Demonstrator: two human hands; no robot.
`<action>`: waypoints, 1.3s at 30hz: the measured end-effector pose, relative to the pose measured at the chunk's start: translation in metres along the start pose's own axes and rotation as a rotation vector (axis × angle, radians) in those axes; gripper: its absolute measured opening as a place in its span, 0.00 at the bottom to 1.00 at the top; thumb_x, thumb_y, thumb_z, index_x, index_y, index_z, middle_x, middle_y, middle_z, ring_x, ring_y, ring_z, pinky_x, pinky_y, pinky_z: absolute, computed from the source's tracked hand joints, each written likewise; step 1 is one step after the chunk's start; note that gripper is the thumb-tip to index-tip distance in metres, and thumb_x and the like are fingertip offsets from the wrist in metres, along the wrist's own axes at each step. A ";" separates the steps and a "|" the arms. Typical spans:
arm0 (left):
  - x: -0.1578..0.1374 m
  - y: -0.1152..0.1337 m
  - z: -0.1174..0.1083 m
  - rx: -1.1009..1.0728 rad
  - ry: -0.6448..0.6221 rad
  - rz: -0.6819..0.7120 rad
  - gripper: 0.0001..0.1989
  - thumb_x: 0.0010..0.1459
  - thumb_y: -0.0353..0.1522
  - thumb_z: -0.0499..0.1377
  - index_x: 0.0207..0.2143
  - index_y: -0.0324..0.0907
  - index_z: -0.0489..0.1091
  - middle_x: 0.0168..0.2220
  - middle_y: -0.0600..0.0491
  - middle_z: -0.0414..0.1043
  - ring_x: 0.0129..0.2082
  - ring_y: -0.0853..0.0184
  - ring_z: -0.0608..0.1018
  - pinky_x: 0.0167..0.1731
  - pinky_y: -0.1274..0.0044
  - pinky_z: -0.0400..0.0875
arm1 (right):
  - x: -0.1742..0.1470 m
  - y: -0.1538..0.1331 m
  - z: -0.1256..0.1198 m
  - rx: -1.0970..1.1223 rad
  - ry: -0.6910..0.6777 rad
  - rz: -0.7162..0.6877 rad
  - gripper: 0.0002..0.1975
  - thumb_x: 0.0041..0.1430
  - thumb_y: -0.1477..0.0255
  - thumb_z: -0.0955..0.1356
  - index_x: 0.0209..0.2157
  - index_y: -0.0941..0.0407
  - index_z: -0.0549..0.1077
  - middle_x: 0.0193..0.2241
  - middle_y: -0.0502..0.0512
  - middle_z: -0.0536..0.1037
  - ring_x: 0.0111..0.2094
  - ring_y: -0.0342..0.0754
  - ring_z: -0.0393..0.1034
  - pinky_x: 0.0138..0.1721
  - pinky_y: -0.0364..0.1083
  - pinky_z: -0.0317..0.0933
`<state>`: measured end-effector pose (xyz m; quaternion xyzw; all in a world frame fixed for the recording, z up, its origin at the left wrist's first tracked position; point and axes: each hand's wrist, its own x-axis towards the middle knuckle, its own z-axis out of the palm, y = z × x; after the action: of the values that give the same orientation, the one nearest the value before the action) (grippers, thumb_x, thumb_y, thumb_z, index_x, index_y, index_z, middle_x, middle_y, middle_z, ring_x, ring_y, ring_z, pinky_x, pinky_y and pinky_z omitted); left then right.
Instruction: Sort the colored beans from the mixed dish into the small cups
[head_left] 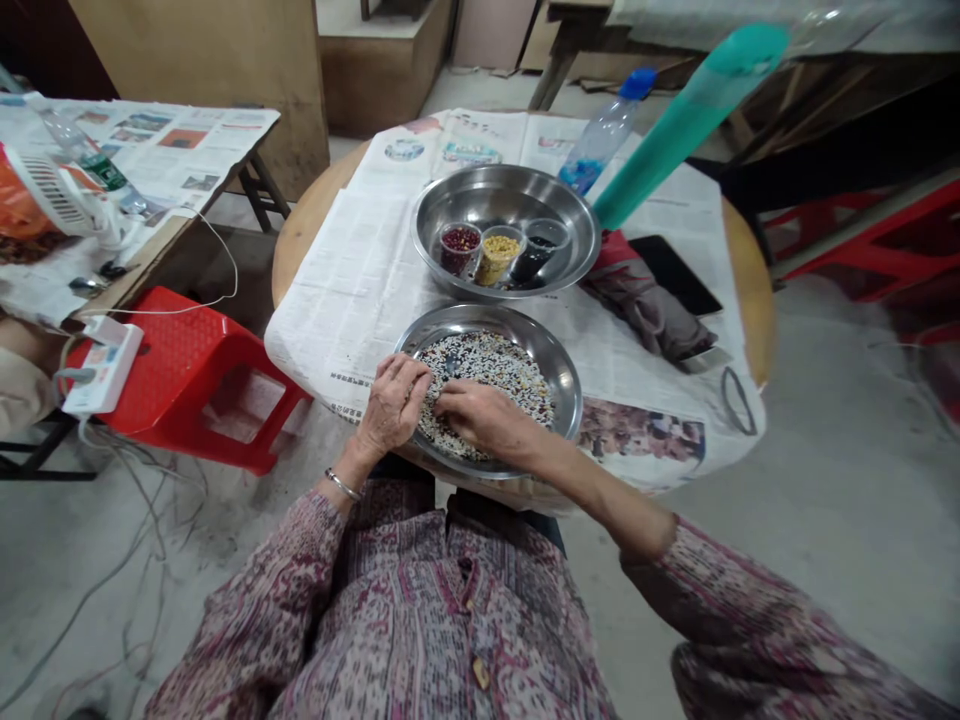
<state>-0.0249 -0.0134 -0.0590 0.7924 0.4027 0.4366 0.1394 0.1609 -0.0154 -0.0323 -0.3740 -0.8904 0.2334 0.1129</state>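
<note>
A shallow steel basin (568, 372) at the near edge of the round table holds a mixed layer of small white, black and yellowish beans or grains (499, 380). My left hand (395, 402) is at the basin's left rim, its fingers curled together; whatever they hold is hidden. Inside the basin, my right hand (480, 415) pinches down at the mix, fingertips closed on something too small to name. Just behind stands a second steel basin (510, 182) with three clear cups: dark red beans (460, 240), yellow beans (500, 248) and black beans (532, 256).
Newspaper (337, 310) covers the table. At its back right are a plastic bottle (600, 140), a long green tube (690, 125), a folded umbrella (637, 305) and a black tablet (675, 272). A red stool (187, 380) with a power strip (105, 365) stands left; cables trail below.
</note>
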 end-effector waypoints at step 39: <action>0.001 0.002 -0.001 -0.005 0.016 -0.011 0.11 0.71 0.33 0.46 0.39 0.43 0.67 0.38 0.51 0.74 0.43 0.64 0.74 0.51 0.67 0.67 | -0.001 0.025 -0.010 -0.162 0.168 0.080 0.13 0.64 0.73 0.65 0.47 0.54 0.77 0.48 0.60 0.76 0.51 0.56 0.67 0.52 0.56 0.65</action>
<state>-0.0242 -0.0146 -0.0566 0.7861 0.4071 0.4434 0.1407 0.1804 0.0026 -0.0357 -0.4355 -0.8781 0.1328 0.1473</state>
